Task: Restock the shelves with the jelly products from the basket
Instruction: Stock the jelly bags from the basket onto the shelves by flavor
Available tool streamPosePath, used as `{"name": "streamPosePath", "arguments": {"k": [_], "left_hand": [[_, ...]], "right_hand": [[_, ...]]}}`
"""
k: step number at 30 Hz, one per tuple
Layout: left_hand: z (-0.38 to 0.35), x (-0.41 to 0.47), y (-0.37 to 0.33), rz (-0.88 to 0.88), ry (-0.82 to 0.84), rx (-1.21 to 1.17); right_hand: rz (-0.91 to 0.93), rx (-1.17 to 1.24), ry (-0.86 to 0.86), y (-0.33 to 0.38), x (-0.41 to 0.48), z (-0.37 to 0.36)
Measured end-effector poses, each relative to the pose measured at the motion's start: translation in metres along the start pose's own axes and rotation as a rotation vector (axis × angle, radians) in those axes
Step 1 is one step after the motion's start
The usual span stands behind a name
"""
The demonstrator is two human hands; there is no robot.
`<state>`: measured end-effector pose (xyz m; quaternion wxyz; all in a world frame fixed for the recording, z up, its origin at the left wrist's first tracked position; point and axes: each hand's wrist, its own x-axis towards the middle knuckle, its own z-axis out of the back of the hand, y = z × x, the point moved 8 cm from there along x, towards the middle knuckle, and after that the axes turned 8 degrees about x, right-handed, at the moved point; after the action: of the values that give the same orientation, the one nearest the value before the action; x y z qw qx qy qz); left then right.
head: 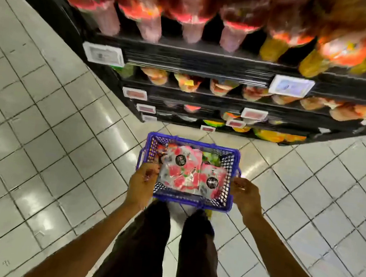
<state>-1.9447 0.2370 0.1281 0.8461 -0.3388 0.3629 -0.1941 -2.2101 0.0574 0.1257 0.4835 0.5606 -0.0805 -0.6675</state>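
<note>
Arms stretched down, left hand [143,180] and right hand [243,193] hold the basket [190,199].

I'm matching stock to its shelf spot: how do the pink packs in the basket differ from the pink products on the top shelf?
The pink packs in the basket lie flat, piled together; the top-shelf products stand side by side in a row. The pink packs look squat, with round black labels; the top-shelf products are tall and narrow, too blurred to show labels. Both are pink-red.
</note>
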Motion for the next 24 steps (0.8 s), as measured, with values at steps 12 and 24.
{"name": "streamPosePath", "arguments": {"k": [12, 24], "left_hand": [[-0.152, 0.133, 0.2, 0.204, 0.102, 0.294], [-0.242, 0.243, 0.264, 0.266, 0.181, 0.288]], "right_hand": [[-0.305, -0.209, -0.018, -0.227, 0.167, -0.077], [-0.408, -0.26, -0.136, -0.338, 0.252, -0.119]]}}
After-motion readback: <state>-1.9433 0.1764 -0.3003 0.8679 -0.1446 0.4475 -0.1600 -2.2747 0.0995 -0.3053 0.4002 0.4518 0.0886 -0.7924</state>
